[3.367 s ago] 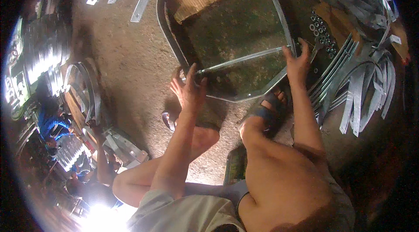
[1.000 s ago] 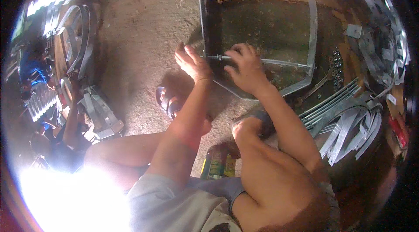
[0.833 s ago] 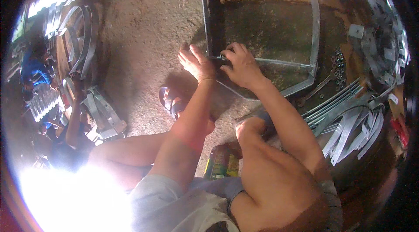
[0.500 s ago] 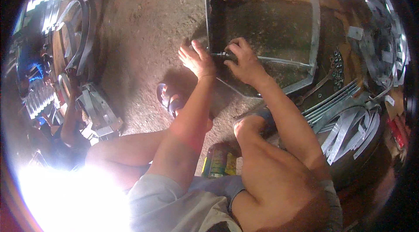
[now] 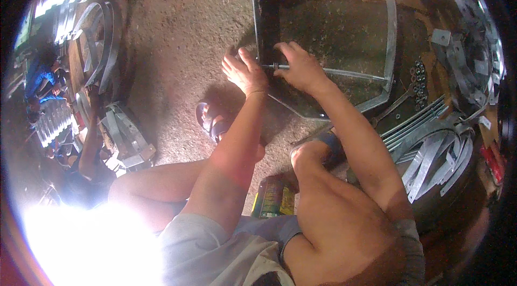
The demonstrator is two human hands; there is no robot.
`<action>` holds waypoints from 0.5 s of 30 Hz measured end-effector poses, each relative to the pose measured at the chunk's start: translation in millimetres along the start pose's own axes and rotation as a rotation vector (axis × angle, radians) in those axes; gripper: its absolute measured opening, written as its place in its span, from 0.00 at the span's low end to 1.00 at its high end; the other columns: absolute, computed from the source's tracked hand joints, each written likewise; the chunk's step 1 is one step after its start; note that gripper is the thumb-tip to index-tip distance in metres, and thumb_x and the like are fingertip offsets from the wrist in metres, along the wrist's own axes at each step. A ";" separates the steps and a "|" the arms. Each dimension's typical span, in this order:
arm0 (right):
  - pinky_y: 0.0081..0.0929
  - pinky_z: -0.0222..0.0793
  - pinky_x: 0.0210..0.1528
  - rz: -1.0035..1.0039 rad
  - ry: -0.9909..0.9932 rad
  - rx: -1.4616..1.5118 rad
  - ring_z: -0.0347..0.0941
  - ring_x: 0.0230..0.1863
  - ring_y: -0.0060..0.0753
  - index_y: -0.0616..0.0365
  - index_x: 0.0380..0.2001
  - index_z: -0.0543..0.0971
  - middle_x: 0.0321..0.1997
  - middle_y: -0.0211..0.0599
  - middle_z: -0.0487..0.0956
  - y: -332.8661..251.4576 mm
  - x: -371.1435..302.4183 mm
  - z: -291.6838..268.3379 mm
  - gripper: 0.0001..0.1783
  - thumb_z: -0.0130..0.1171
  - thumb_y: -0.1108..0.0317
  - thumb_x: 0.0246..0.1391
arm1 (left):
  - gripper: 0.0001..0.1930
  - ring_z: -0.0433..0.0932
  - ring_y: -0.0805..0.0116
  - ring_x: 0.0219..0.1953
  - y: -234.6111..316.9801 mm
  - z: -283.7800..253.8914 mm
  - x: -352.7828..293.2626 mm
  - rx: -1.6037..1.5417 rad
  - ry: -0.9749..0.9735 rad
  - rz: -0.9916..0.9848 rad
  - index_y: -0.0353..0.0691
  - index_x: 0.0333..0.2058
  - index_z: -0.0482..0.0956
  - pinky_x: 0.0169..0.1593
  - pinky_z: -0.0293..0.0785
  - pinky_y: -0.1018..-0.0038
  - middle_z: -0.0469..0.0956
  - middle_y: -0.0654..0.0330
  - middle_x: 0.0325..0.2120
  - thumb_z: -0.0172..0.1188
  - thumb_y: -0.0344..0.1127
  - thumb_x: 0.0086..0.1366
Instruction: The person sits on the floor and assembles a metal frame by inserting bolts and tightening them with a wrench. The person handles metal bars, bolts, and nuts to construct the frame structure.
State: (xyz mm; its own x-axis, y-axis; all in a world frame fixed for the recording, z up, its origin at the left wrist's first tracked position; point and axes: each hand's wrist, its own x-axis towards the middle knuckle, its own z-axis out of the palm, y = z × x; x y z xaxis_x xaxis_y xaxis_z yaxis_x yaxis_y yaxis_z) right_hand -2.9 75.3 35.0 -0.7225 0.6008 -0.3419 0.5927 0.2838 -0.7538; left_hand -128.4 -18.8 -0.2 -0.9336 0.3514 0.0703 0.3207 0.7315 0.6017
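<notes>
A large grey metal frame [image 5: 392,44] of bent flat strip lies on the ground in front of me, over a dark mat [image 5: 339,27] and a wooden board. A thin metal crossbar [image 5: 344,72] runs across its near end. My left hand [image 5: 245,73] rests on the frame's left corner. My right hand [image 5: 296,66] pinches a small bolt [image 5: 273,65] at the crossbar's left end, right beside the left hand.
Loose nuts and washers [image 5: 419,76] and a heap of bent metal straps [image 5: 431,151] lie at right. More strap rings [image 5: 99,44] and brackets [image 5: 126,140] are stacked at left. A small green tin [image 5: 273,197] stands by my knees. Another person in blue [image 5: 40,79] sits far left.
My right hand has slid from the crossbar's right end to its left end, next to my left hand. In the last second both hands stay at that corner, fingers shifting slightly.
</notes>
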 end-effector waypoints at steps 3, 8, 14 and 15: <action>0.48 0.72 0.54 0.160 0.046 0.070 0.74 0.55 0.58 0.53 0.58 0.70 0.58 0.49 0.74 7.5 13.2 9.7 0.30 0.65 0.59 0.54 | 0.30 0.66 0.37 0.54 1.3 1.3 -0.7 -0.019 0.000 0.002 0.29 0.54 0.69 0.58 0.60 0.49 0.69 0.36 0.49 0.42 0.55 0.73; 0.49 0.72 0.55 0.031 -0.053 -0.055 0.74 0.56 0.60 0.48 0.64 0.65 0.60 0.48 0.74 -4.2 0.0 3.5 0.33 0.63 0.57 0.56 | 0.30 0.66 0.38 0.53 -4.5 0.3 0.1 -0.013 0.002 0.020 0.29 0.52 0.70 0.57 0.61 0.49 0.70 0.37 0.48 0.41 0.56 0.73; 0.52 0.72 0.56 0.061 -0.007 -0.056 0.75 0.55 0.62 0.42 0.68 0.59 0.60 0.52 0.73 0.0 0.6 11.8 0.38 0.61 0.54 0.58 | 0.29 0.67 0.38 0.52 0.4 0.4 -0.1 -0.003 -0.007 0.024 0.30 0.52 0.70 0.58 0.61 0.49 0.70 0.38 0.48 0.41 0.55 0.73; 0.52 0.72 0.55 0.090 0.032 0.007 0.75 0.55 0.62 0.41 0.68 0.58 0.61 0.52 0.73 2.8 4.3 13.0 0.38 0.61 0.53 0.58 | 0.31 0.66 0.36 0.52 1.0 0.8 -0.1 -0.006 -0.012 0.019 0.29 0.51 0.70 0.58 0.60 0.48 0.69 0.36 0.48 0.39 0.56 0.73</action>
State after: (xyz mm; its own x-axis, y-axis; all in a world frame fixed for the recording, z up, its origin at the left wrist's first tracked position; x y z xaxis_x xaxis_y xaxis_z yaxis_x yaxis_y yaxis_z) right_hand -9.0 69.0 24.2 -0.6544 0.6475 -0.3904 0.6521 0.2220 -0.7249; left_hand -127.9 -17.7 -0.2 -0.9253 0.3722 0.0721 0.3372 0.7211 0.6052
